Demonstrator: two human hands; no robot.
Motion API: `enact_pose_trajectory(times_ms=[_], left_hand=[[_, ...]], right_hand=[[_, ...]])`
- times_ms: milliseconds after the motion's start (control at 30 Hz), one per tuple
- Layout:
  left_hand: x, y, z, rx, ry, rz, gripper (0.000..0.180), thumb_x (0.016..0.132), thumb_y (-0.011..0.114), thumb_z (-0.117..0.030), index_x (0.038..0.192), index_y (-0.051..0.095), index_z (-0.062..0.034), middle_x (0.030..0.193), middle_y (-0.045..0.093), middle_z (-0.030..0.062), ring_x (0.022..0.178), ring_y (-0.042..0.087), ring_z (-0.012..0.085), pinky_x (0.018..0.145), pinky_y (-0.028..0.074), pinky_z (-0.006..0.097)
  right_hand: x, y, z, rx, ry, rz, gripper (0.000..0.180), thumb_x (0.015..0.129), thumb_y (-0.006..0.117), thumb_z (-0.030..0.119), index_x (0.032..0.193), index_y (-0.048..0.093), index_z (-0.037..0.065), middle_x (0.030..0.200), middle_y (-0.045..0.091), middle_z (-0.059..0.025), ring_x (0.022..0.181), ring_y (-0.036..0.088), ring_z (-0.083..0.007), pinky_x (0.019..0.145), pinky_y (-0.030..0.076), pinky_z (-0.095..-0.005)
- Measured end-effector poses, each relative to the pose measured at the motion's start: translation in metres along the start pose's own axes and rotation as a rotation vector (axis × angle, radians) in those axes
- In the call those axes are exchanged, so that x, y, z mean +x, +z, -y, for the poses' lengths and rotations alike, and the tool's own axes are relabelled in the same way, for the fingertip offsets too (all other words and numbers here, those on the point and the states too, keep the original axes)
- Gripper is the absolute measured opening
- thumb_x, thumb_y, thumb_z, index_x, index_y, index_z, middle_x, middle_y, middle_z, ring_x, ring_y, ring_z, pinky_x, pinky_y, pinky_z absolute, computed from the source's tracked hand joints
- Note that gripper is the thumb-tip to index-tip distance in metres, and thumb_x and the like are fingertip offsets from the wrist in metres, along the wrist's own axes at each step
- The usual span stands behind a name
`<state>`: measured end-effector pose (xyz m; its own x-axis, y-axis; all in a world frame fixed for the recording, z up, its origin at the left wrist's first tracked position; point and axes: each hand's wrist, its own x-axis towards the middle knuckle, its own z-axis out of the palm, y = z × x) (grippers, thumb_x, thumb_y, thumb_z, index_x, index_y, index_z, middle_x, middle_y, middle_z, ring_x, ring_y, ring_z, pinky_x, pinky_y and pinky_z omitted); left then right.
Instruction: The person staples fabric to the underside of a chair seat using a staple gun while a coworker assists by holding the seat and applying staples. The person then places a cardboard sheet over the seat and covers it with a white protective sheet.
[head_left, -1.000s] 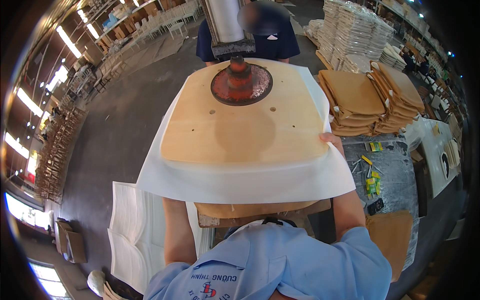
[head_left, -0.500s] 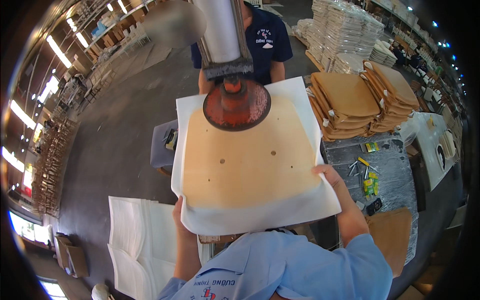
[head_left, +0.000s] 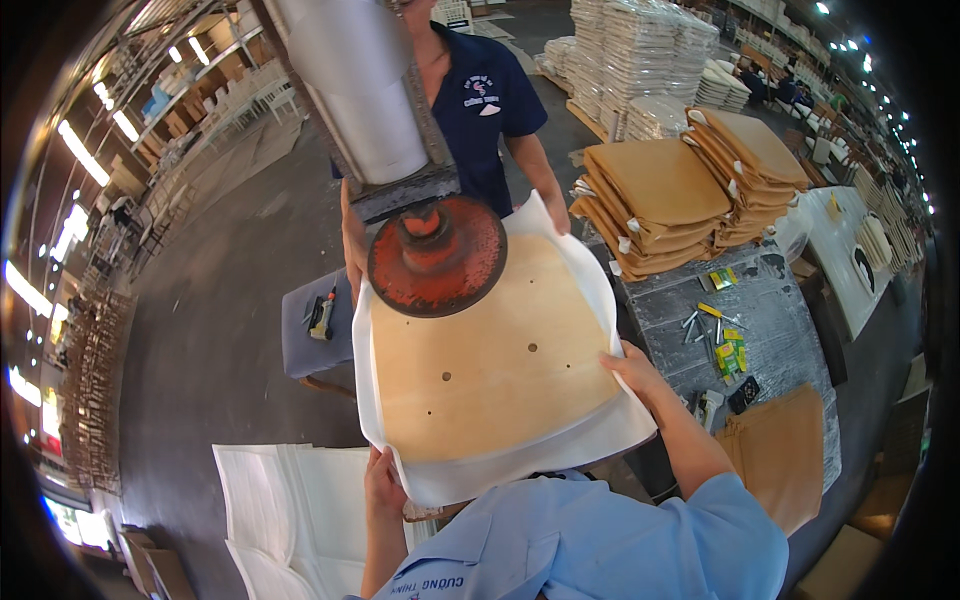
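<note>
In front of me lies a pale plywood seat panel (head_left: 490, 390) with several drilled holes, on top of a white foam sheet (head_left: 520, 480). The sheet's rim curls up around the board. My left hand (head_left: 384, 485) grips the near left corner of the sheet. At the right edge my right hand (head_left: 632, 368) holds the sheet, its thumb over the board's side. A worn red round press plate (head_left: 437, 258) stands over the far left part of the board and hides it; I cannot tell whether they touch. Across from me, a co-worker's hand (head_left: 556, 212) is at the far right corner.
A grey metal press column (head_left: 370, 110) rises above the plate. Right of me, a wrapped table (head_left: 770, 320) bears stacked brown covers (head_left: 660, 185), small yellow-green packs and tools. White foam sheets (head_left: 290, 510) lie at lower left. A padded stool (head_left: 300, 340) holds a tool.
The sheet's sides and far right corner now curl up around the board. The co-worker's hands have come into sight at the far edge. My view has shifted; both my hands keep their hold.
</note>
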<state>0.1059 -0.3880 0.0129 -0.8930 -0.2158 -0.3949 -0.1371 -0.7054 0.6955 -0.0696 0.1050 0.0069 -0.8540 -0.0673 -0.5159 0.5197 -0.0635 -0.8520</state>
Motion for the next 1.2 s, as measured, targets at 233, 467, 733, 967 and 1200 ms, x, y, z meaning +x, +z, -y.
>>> enact_pose_trajectory(times_ms=[233, 467, 733, 967, 1200], left_hand=[[0.001, 0.002, -0.001, 0.14, -0.061, -0.016, 0.049, 0.114, 0.05, -0.003, 0.163, 0.046, -0.0002, 0.155, 0.063, 0.0169, 0.14, 0.064, 0.0287, 0.117, 0.055, 0.045], [-0.003, -0.005, -0.016, 0.328, -0.098, -0.041, 0.047, 0.111, 0.056, 0.001, 0.158, 0.051, 0.0033, 0.148, 0.067, 0.0151, 0.132, 0.068, 0.0247, 0.112, 0.056, 0.04], [0.019, 0.002, -0.023, 0.859, -0.133, -0.152, 0.033, 0.102, 0.074, -0.007, 0.132, 0.072, 0.0071, 0.114, 0.08, 0.013, 0.102, 0.076, 0.0195, 0.093, 0.06, 0.036], [0.018, 0.01, -0.022, 1.205, -0.091, -0.105, 0.039, 0.098, 0.08, -0.015, 0.129, 0.072, 0.0071, 0.116, 0.081, 0.017, 0.101, 0.077, 0.0226, 0.09, 0.059, 0.037], [0.013, 0.026, -0.017, 1.361, 0.011, -0.074, 0.043, 0.097, 0.082, -0.022, 0.13, 0.073, 0.0054, 0.12, 0.08, 0.0213, 0.109, 0.078, 0.0305, 0.096, 0.059, 0.043]], right_hand=[[-0.003, 0.0, -0.002, -0.167, -0.054, -0.069, 0.069, 0.098, 0.079, 0.017, 0.158, 0.053, -0.007, 0.141, 0.071, -0.0221, 0.123, 0.072, -0.0285, 0.108, 0.055, -0.0418], [-0.015, 0.01, 0.004, -0.382, -0.078, -0.069, 0.063, 0.1, 0.077, 0.026, 0.154, 0.059, -0.002, 0.137, 0.074, -0.0224, 0.123, 0.073, -0.0309, 0.107, 0.055, -0.0436], [-0.008, 0.003, -0.004, -0.704, -0.11, -0.137, 0.065, 0.099, 0.076, 0.04, 0.147, 0.062, -0.001, 0.136, 0.074, -0.0266, 0.127, 0.072, -0.0407, 0.109, 0.054, -0.0477], [-0.001, 0.01, 0.003, -0.894, -0.085, -0.137, 0.069, 0.098, 0.077, 0.041, 0.148, 0.06, -0.003, 0.137, 0.073, -0.0278, 0.128, 0.071, -0.0428, 0.109, 0.054, -0.0503], [-0.014, 0.011, 0.012, -0.977, -0.1, -0.204, 0.057, 0.097, 0.079, 0.046, 0.13, 0.072, 0.0, 0.122, 0.078, -0.026, 0.115, 0.076, -0.0416, 0.102, 0.057, -0.051]])
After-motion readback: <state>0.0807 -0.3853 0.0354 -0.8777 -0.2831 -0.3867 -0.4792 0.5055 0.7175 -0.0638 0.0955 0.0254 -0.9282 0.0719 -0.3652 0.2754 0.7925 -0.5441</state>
